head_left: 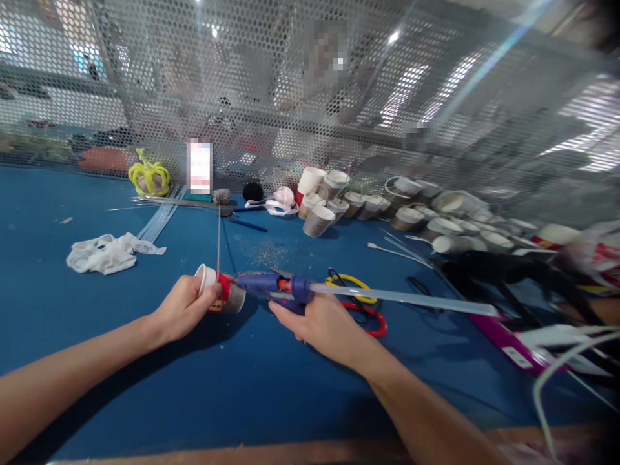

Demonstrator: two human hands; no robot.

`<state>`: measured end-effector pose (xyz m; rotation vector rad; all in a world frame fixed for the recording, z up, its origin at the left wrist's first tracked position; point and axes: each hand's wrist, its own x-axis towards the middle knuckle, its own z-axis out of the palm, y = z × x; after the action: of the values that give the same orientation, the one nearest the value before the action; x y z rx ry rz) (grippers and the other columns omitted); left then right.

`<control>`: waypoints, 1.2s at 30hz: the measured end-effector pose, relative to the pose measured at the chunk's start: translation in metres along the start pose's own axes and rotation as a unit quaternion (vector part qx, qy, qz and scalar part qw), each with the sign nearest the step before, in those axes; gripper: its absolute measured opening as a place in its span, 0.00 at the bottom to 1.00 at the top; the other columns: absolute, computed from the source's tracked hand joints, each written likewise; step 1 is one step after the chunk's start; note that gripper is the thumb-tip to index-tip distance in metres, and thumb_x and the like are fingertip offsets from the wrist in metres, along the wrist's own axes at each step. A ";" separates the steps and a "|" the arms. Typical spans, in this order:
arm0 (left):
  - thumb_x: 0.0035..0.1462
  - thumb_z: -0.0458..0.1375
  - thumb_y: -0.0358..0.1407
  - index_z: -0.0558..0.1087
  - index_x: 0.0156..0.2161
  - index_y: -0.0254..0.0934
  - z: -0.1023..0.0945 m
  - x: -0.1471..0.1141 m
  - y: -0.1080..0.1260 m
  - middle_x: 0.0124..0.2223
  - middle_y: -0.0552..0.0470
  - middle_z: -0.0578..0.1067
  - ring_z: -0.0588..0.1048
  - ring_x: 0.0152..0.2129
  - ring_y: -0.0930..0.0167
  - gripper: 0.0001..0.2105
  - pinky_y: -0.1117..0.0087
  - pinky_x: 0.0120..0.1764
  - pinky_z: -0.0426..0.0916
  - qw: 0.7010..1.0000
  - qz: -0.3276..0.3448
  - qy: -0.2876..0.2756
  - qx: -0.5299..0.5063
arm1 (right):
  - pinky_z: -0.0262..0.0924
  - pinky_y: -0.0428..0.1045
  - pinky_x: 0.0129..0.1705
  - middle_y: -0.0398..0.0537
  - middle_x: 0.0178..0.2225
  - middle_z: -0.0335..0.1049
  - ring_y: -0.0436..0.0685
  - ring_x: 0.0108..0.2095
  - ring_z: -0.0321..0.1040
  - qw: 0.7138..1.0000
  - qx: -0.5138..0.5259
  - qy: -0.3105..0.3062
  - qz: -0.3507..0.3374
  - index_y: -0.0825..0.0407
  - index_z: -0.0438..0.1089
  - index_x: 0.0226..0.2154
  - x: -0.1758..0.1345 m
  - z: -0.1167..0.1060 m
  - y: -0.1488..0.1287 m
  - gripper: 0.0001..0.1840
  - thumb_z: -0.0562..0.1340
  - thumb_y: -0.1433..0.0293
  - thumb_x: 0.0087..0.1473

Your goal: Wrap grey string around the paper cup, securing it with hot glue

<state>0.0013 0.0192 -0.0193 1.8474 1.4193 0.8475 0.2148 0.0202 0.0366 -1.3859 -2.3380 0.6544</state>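
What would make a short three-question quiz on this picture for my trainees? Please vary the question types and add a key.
1. Which hand holds the blue glue gun?

2. True or false: the paper cup in the left hand stands upright.

3. What colour is the yarn ball that the strand at that cup leads to?
a) black
b) grey
c) yellow

Key
1. The right hand.
2. False: it is tipped sideways, its mouth toward the left.
3. b) grey.
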 end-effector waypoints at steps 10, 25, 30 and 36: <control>0.51 0.41 0.37 0.63 0.20 0.31 0.001 -0.001 0.001 0.17 0.58 0.55 0.53 0.15 0.78 0.16 0.77 0.19 0.53 1.000 0.024 0.005 0.009 | 0.53 0.42 0.17 0.39 0.08 0.56 0.46 0.11 0.55 0.998 0.052 -0.032 0.023 0.53 0.56 0.11 0.007 -0.002 -0.005 0.18 0.52 0.66 0.47; 0.51 0.41 0.38 0.61 0.19 0.33 0.001 0.000 0.000 0.18 0.58 0.53 0.53 0.15 0.78 0.15 0.76 0.19 0.51 0.999 0.031 0.004 0.015 | 0.54 0.41 0.15 0.39 0.09 0.57 0.46 0.11 0.56 0.990 0.119 -0.057 0.041 0.55 0.62 0.18 0.015 -0.002 -0.002 0.14 0.53 0.64 0.46; 0.52 0.41 0.38 0.62 0.20 0.32 0.001 0.000 0.000 0.18 0.58 0.55 0.54 0.16 0.77 0.15 0.76 0.20 0.53 0.999 0.036 0.002 0.017 | 0.54 0.42 0.17 0.38 0.12 0.57 0.45 0.12 0.55 0.979 0.194 -0.039 0.058 0.56 0.61 0.23 0.022 -0.012 0.003 0.10 0.57 0.65 0.43; 0.51 0.41 0.38 0.60 0.18 0.33 0.001 0.000 0.001 0.18 0.58 0.55 0.54 0.16 0.78 0.16 0.77 0.19 0.51 0.999 0.041 0.013 0.020 | 0.57 0.42 0.25 0.47 0.24 0.66 0.46 0.24 0.62 0.974 0.197 0.051 0.104 0.56 0.62 0.23 0.051 -0.024 0.039 0.10 0.57 0.64 0.43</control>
<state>0.0022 0.0187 -0.0194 1.9423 1.3938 0.8917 0.2310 0.0868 0.0382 -1.4429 -1.8673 1.0173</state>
